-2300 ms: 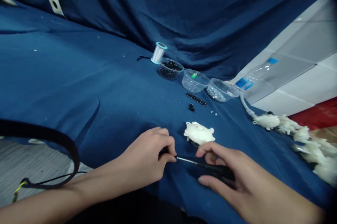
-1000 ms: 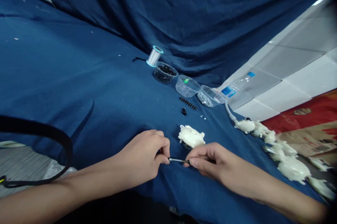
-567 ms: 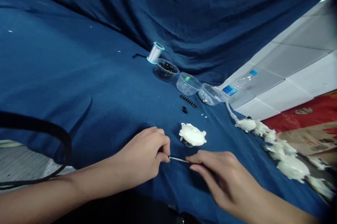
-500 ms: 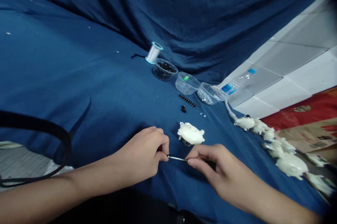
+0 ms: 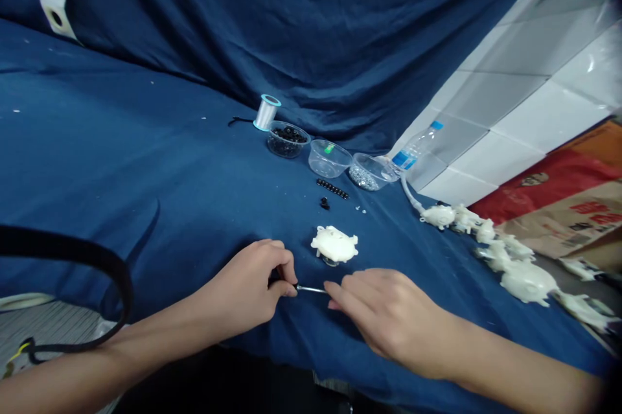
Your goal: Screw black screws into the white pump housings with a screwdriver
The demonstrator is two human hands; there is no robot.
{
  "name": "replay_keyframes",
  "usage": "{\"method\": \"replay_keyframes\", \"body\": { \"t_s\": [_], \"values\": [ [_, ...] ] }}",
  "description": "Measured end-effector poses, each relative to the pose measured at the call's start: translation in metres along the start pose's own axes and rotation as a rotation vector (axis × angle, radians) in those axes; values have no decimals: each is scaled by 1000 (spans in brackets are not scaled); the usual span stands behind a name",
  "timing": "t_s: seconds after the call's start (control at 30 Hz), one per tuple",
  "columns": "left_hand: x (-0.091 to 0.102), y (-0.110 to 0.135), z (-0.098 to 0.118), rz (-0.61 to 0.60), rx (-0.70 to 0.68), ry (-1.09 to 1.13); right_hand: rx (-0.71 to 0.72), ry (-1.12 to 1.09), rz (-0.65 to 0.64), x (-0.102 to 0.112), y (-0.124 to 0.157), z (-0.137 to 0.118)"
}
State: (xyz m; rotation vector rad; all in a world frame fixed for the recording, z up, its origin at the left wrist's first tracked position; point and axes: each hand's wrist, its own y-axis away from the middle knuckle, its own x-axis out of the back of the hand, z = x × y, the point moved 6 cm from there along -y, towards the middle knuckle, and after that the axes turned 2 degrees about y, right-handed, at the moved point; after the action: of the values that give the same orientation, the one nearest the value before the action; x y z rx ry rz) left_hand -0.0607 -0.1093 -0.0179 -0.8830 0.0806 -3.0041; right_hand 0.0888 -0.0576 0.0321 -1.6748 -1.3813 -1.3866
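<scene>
My left hand (image 5: 245,300) pinches a small dark part, mostly hidden in its fingers, with the thin metal shaft of a small screwdriver (image 5: 311,289) sticking out to the right. My right hand (image 5: 389,317) lies over the far end of that shaft, fingers extended, and its handle is hidden. Just above both hands sits a white moulded plastic animal-shaped piece (image 5: 334,244) on a small dark base. It rests on the blue cloth (image 5: 146,161), not touching either hand.
Behind stand a spool of clear thread (image 5: 266,112) and several clear plastic cups (image 5: 329,158), some holding beads. Black parts (image 5: 333,188) and a plastic bottle (image 5: 413,153) lie nearby. White moulded figures (image 5: 515,275) trail right. A black strap (image 5: 63,251) curves left.
The whole scene has shifted left and up as my head turned. My right hand has flattened over the shaft, hiding the black handle that showed earlier.
</scene>
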Motion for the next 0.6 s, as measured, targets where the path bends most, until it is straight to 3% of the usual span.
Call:
{"method": "replay_keyframes", "body": {
  "t_s": [0.17, 0.33, 0.5, 0.6],
  "values": [
    [1, -2, 4, -40, 17, -3, -272, -253, -75, -1, -15, 19],
    [8, 2, 8, -55, 41, 31, -327, -405, -181, 12, -19, 20],
    [29, -4, 13, -3, 68, 137, -294, -351, -82, 41, -1, 21],
    [42, -11, 13, 40, 66, 255, -266, -346, 56, 64, 11, 35]
  ]
}}
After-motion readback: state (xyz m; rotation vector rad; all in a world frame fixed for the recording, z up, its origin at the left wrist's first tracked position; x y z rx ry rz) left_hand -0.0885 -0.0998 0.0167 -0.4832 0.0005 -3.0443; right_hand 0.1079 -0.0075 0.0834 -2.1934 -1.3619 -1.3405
